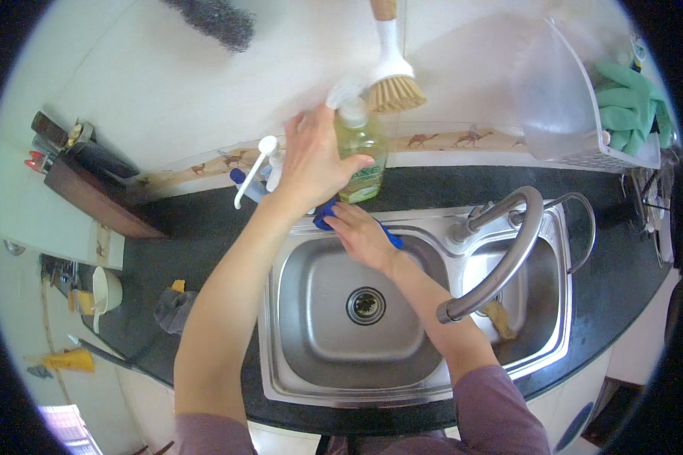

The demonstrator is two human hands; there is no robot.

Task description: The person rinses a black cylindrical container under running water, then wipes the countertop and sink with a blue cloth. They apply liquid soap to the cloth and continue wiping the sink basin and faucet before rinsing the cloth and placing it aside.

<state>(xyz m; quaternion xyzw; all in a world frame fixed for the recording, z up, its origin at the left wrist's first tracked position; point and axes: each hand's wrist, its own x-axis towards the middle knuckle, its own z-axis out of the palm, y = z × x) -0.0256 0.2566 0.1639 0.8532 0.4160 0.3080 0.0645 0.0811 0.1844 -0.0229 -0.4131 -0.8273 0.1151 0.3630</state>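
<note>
My left hand (319,159) is wrapped around the left side of a clear plastic bottle of yellow-green liquid (370,148), thumb across its front. The bottle has a white cap and a label with writing, and it is at the counter strip behind the sink. Under my right hand (364,233) is a blue cloth (325,216), pressed at the back rim of the stainless steel sink (301,364), just below the bottle. Part of the cloth shows on both sides of the hand. Beside my left hand, a white pump dispenser (268,147) is partly hidden.
A dish brush (397,85) hangs on the wall above the bottle. The curved faucet (523,250) arches close to my right forearm. A brownish cloth (498,318) lies in the small basin. Left are a knife block (97,193), a grey cloth (176,310) and a white dipper (107,290). Green gloves (629,108) hang at the right.
</note>
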